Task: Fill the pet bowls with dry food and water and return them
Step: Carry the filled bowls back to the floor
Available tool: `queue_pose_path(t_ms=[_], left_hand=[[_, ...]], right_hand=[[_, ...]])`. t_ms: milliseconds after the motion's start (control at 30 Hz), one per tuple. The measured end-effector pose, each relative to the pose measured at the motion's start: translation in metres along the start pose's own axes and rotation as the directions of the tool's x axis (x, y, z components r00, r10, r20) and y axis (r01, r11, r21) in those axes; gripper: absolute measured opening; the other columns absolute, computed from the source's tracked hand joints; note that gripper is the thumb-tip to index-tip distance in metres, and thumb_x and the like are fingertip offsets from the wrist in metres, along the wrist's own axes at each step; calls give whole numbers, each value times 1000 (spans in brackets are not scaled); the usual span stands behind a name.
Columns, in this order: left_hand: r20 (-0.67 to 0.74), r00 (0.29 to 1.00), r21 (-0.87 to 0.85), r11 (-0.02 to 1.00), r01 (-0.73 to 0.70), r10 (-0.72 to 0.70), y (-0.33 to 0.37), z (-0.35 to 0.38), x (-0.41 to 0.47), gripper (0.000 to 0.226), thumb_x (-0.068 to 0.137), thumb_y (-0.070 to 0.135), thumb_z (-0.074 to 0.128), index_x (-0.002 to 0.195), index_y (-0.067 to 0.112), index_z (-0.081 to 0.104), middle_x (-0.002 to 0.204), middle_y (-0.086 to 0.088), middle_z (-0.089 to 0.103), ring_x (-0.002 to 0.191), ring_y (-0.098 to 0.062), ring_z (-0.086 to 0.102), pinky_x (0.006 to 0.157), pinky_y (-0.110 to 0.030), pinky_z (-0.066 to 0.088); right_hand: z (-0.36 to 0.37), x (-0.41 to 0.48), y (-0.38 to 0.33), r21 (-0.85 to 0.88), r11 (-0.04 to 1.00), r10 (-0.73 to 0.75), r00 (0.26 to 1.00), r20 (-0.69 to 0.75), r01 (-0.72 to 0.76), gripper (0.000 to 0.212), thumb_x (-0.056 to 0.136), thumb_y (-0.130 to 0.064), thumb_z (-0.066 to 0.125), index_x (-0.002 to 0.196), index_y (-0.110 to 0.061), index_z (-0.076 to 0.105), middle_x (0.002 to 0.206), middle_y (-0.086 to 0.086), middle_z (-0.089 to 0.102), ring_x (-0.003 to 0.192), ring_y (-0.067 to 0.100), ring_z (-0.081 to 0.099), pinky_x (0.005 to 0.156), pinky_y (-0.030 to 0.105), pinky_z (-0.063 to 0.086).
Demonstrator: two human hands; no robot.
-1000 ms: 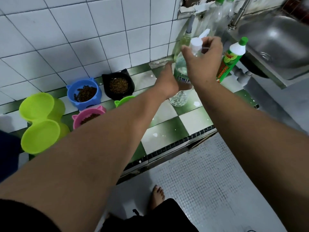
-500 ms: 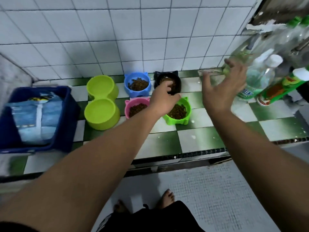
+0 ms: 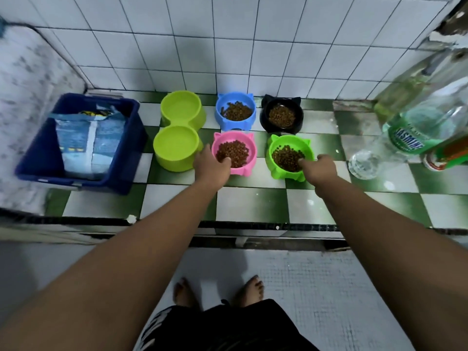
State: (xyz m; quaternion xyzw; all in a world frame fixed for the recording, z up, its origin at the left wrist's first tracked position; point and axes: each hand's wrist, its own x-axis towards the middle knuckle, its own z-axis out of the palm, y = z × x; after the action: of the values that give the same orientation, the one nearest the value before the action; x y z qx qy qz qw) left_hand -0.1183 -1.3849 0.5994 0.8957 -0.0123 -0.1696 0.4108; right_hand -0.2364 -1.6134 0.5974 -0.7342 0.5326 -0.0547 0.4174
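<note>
Left hand (image 3: 211,164) is on the near-left rim of the pink bowl (image 3: 235,138): thumb hooked over the edge by the kibble (image 3: 233,154), the other fingers hidden below. Reads as a rim pinch.

Right hand (image 3: 320,167) mirrors it on the near-right rim of the green bowl (image 3: 291,140), one digit over the edge and the rest out of sight. Also a pinch, I'd say.

Gripping at the outer rims makes sense. It keeps the palms off the food and the bowls level, and each arm gets the bowl on its own side.

Both bowls sit flat on the table (image 3: 253,203), front row, kibble well below the brim. Neither is lifted yet.

Behind them are the blue bowl (image 3: 235,125) and the black bowl (image 3: 281,129), both with kibble and standing against the wall.

To the left, just beside pink, is the lime double bowl (image 3: 174,163). No kibble in it, and I can't tell whether it has water.

Further left the food bag (image 3: 83,143) stands in a blue bin (image 3: 43,148). A water bottle (image 3: 410,138) is on the right, clear of the bowls.

My read is that the dry food is done and the return leg is starting, two bowls per trip. The risk is tipping a one-sided rim grip and spilling kibble, so lift slow and level.
</note>
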Motion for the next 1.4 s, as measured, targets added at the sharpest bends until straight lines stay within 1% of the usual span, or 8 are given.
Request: queue_pose_path(t_ms=[100, 200, 367, 500, 667, 900, 1200, 1400], left_hand=[[27, 994, -80, 991, 109, -107, -8, 6, 8, 84, 92, 26, 70, 160, 10, 24, 162, -13, 33, 148, -32, 34, 121, -45, 32], [54, 985, -147, 974, 172, -166, -11, 11, 18, 84, 93, 25, 67, 161, 15, 19, 160, -12, 37, 143, -31, 42, 116, -42, 39], [112, 970, -234, 942, 238, -217, -15, 15, 30, 83, 96, 23, 63, 162, 19, 14, 158, -12, 42, 140, -32, 46, 114, -45, 40], [110, 970, -207, 949, 238, -219, -18, 19, 39, 78, 95, 21, 64, 160, 14, 22, 156, -13, 44, 139, -32, 47, 115, -50, 41], [96, 983, -204, 964, 172, -155, -15, 22, 43, 38, 93, 11, 64, 131, 13, 62, 123, -10, 68, 111, -29, 65, 98, -42, 55], [91, 991, -231, 966, 117, -98, -12, 30, 42, 48, 88, 1, 60, 132, 21, 59, 121, -2, 66, 106, -23, 64, 95, -43, 56], [111, 984, -292, 942, 167, -140, -5, 28, 49, 43, 95, 12, 64, 135, 26, 53, 117, 2, 55, 111, -29, 64, 92, -52, 58], [135, 978, -352, 915, 197, -159, -3, 26, 49, 51, 96, 5, 59, 142, 27, 54, 120, 2, 58, 114, -28, 63, 93, -51, 58]], right_hand=[[3, 5, 6, 11, 999, 36, 998, 49, -36, 70, 85, -32, 74, 140, 1, 44, 137, 22, 52, 121, 39, 55, 98, 43, 51], [8, 8, 8, 50, 998, 36, 995, 95, -41, 60, 84, -28, 74, 132, 0, 51, 126, 19, 58, 112, 36, 59, 82, 35, 50], [12, 8, 11, 77, 996, 40, 993, 107, -48, 56, 81, -22, 77, 127, -2, 54, 120, 18, 61, 106, 33, 61, 77, 32, 49], [9, 13, 13, 60, 996, 66, 993, 95, -72, 65, 82, -18, 77, 135, -3, 42, 117, 11, 52, 108, 30, 57, 78, 34, 49], [12, 15, 12, 2, 996, 88, 991, 105, -89, 59, 72, -17, 79, 125, -8, 54, 122, 16, 59, 105, 34, 62, 86, 40, 57], [14, 10, 8, 94, 986, 126, 987, 100, -135, 75, 71, -12, 78, 136, -13, 42, 125, 13, 52, 108, 31, 58, 89, 42, 57], [16, 14, 18, 285, 951, 104, 992, 65, -118, 39, 86, -19, 72, 114, -19, 45, 106, 5, 56, 101, 32, 64, 82, 56, 58], [15, 11, 13, 374, 917, 88, 984, 153, -140, 51, 91, 2, 58, 136, -18, 48, 116, 9, 54, 95, 30, 63, 78, 59, 58]])
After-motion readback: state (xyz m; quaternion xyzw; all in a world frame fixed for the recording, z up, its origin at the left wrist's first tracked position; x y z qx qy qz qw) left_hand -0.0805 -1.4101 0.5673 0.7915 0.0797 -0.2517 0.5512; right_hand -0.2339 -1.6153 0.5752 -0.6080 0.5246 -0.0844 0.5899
